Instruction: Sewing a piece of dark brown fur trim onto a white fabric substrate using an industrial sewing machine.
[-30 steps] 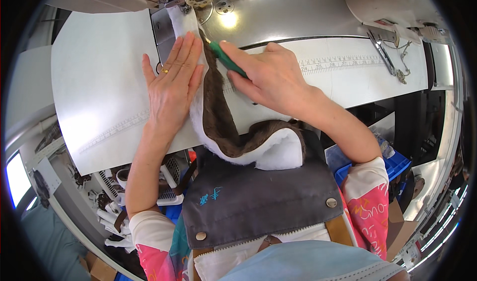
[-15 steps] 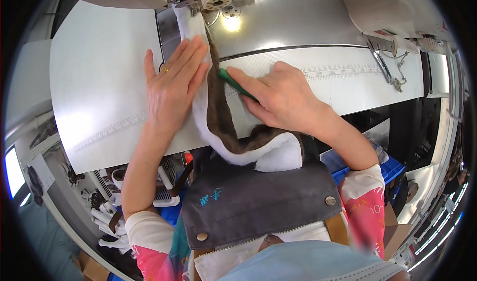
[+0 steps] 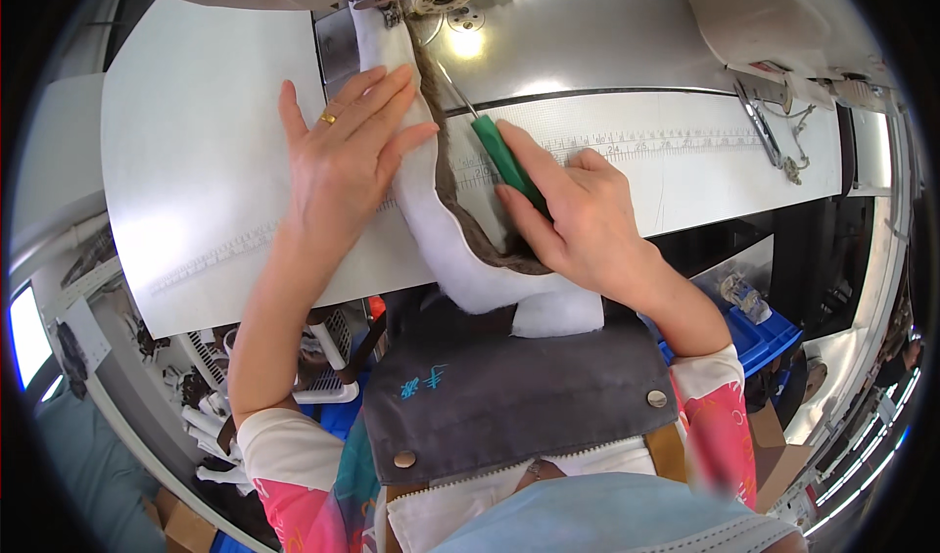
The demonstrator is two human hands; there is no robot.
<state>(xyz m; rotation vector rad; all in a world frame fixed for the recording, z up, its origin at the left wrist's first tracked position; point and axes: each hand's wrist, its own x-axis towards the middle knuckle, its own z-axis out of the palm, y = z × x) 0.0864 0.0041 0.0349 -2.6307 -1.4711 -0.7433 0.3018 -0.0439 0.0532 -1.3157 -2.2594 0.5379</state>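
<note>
My left hand (image 3: 343, 161), fingers stretched out, lies flat on a long strip with a white padded face (image 3: 441, 240) and a brown furry side (image 3: 473, 232). The strip's far end sits under the presser foot of a sewing machine (image 3: 392, 13). My right hand (image 3: 587, 215) is closed around the green handle of an awl (image 3: 504, 157). Its thin metal shaft points away from me, toward the fur edge near the needle area; whether the tip touches the fur I cannot tell. The strip's near end bends right, partly behind my right hand, and hangs over my dark apron (image 3: 519, 396).
The white worktable (image 3: 206, 161) carries printed ruler markings. Metal tweezers (image 3: 759, 122) with a cord are at the right, beside another machine part. Below the table edge are a blue tray (image 3: 759, 343) on the right and a white basket (image 3: 328, 357) on the left.
My right hand has shifted right and slightly nearer, and the awl's metal shaft now shows clear of the fur. Less brown fur shows along the strip. My left hand stays pressed on it.
</note>
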